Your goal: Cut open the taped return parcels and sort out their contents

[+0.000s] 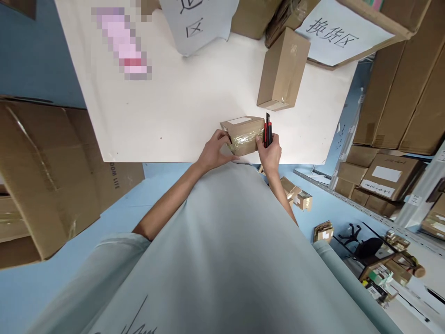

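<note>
A small cardboard box (247, 139) with shiny clear tape across its side and a white label on top sits at the near edge of the white table. My left hand (216, 150) grips its left end, fingers behind the corner and thumb low at the front. At the right end, my right hand (270, 152) is closed around a black-and-red box cutter (268, 130), which points away from me. The right thumb presses on the taped side of the box. Whether the blade is out is too small to tell.
A taller closed carton (284, 69) stands on the white table (156, 116), beyond the small box. Paper signs with handwriting (342, 35) hang at the back. A large carton (52, 176) is at the left, and shelves with boxes (389, 176) line the right.
</note>
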Motion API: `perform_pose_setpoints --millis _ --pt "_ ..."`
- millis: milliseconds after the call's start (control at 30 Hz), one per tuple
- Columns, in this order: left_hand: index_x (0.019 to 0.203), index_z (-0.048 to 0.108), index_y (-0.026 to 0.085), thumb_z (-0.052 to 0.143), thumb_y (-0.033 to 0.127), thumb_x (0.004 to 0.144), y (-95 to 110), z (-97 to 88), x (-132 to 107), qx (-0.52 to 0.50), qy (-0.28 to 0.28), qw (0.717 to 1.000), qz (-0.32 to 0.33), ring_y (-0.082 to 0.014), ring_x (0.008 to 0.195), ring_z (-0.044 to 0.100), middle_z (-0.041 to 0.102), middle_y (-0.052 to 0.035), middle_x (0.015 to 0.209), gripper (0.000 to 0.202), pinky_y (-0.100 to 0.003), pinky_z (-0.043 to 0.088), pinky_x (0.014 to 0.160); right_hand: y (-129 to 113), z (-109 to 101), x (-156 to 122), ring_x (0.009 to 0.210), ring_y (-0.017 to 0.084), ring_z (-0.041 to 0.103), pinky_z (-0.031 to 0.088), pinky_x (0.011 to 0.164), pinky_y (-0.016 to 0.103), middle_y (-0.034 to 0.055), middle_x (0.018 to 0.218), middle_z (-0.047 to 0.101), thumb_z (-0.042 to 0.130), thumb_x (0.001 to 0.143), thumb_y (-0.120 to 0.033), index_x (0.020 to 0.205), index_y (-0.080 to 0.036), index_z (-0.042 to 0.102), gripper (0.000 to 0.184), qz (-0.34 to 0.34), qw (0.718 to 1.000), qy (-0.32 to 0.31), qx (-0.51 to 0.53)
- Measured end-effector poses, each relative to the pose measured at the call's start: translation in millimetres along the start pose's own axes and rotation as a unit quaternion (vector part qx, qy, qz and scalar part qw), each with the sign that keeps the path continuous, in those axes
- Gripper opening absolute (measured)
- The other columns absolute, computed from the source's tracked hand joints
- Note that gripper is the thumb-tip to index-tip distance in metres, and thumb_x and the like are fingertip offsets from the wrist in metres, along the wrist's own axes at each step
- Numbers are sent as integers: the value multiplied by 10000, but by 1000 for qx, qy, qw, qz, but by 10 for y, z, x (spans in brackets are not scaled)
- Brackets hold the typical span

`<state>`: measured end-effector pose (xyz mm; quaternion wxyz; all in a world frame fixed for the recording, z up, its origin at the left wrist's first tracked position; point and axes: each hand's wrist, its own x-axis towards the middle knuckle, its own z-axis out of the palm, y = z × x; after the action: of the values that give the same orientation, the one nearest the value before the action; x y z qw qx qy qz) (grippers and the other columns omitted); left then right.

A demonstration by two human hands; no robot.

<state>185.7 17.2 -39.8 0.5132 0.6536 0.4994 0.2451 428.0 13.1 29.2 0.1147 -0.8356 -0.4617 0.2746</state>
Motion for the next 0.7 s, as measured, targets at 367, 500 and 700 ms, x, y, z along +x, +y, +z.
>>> perform_pose_setpoints --millis 367,500,700 --pt "1232 671 271 1019 433 748 -2 40 -11 18 21 1000 -7 -363 1311 682 764 -97 1369 618 -563 578 1150 -50 1 58 1093 344 784 601 985 447 130 1185 828 607 1135 -626 1390 -240 608 463 -36 999 -36 -20" --pt "1061 642 269 1006 446 736 -10 60 14 20 34 999 13 -341 1279 678 742 -82 1324 519 -551 589 1139 -37 25 60 1125 344 779 608 989 446 139 1224 830 588 1141 -620 1417 -235 620 474 -46 998 -37 -23" --pt "1067 655 266 1027 535 755 1 -4 -1 13 91 995 46 -369 1512 577 581 -114 1562 556 -588 574 1227 -114 -54 23 1145 360 799 623 1000 479 189 1284 823 424 1199 -593 1677 -178 449 633 -70 995 -51 -46"
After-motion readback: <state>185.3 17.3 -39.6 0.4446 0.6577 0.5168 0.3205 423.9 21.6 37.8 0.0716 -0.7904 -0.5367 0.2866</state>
